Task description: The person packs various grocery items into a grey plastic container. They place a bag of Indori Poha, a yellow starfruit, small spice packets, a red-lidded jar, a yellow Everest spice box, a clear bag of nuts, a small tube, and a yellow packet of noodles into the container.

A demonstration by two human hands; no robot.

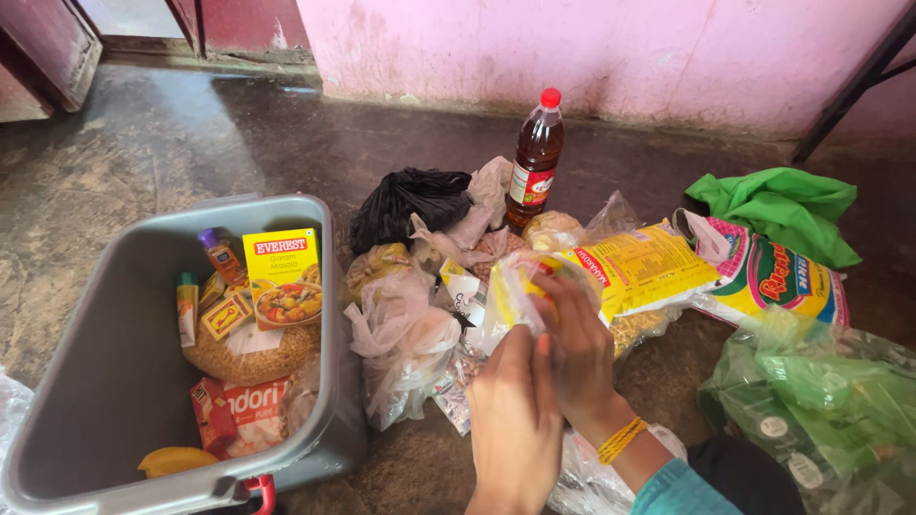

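Dark floor (143,153), right of grey bin (329,315): both hands (544,372) together, clamped on small clear packet (520,286) w/ yellow contents; prob. light, crinkly, slippery; best pinched at edges.

- The floor (172,143) is dark, worn and mottled, and meets a pink wall at its far edge.
- A grey plastic bin (329,315) stands on the floor at the near left.
- An oil bottle (534,162) with a red cap stands upright near the far edge.
- A black bag (405,205) lies just left of the bottle.
- A green cloth (778,205) lies at the far right.
- Green-tinted plastic bags (821,391) lie at the near right.
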